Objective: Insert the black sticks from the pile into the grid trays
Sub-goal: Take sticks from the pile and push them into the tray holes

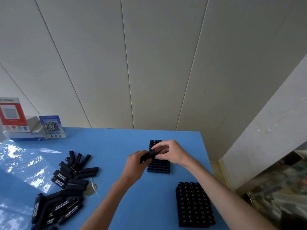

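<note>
Two hands meet over the far tray [158,166], and that puts you in the middle of an insertion: one black stick [147,156] is between them, above the tray's empty cells. Your left hand [135,165] has its fingers curled round the stick's lower end, and your right hand [169,151] pinches the upper end between thumb and fingertips, so both hands are closed on the same stick. It lies tilted, not yet upright, and it looks to be clear of the grid, though the hands hide the spot where it might touch.

A few sticks already stand in the far rows of this tray; the near rows look open. The second tray [194,205], nearer you on the right, appears full, with round stick ends showing in every cell you can see.

Next, by my reading, you need to turn the stick upright, line its lower end over an empty cell beside the filled rows, and press it straight down. Let the left hand go once the end is seated, so the right can push it home.

The pile [66,185] lies well apart on your left, on the blue table [116,143], with plenty of sticks left.
</note>
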